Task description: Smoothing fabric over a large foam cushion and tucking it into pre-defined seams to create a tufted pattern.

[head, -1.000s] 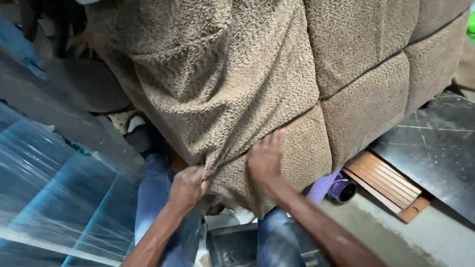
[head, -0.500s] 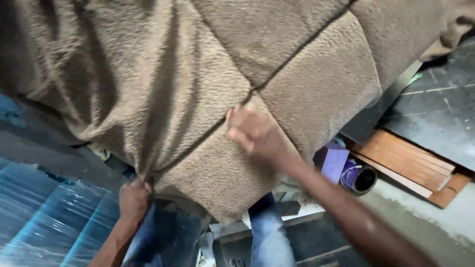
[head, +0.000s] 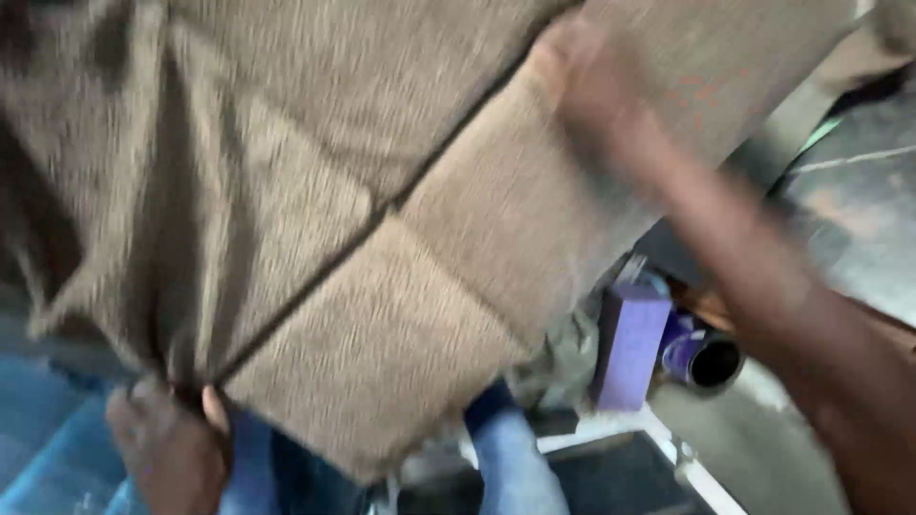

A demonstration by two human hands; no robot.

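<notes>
With the left hand [head: 167, 448] pinching the bunched lower edge of the quilted brown upholstery cover [head: 382, 238] and the blurred right hand [head: 582, 72] apparently flat on it farther up, that gathered edge could slip free.

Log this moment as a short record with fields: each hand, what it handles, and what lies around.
left hand: pinches the gathered lower edge of the cushion, grip shut on the fabric
right hand: blurred, lies on the cushion's upper part; whether it clutches cannot be told
cushion: brown, padded, stitched into panels by dark seams
below: jeans
right of the cushion: purple block, purple tube with a dark open end
</notes>
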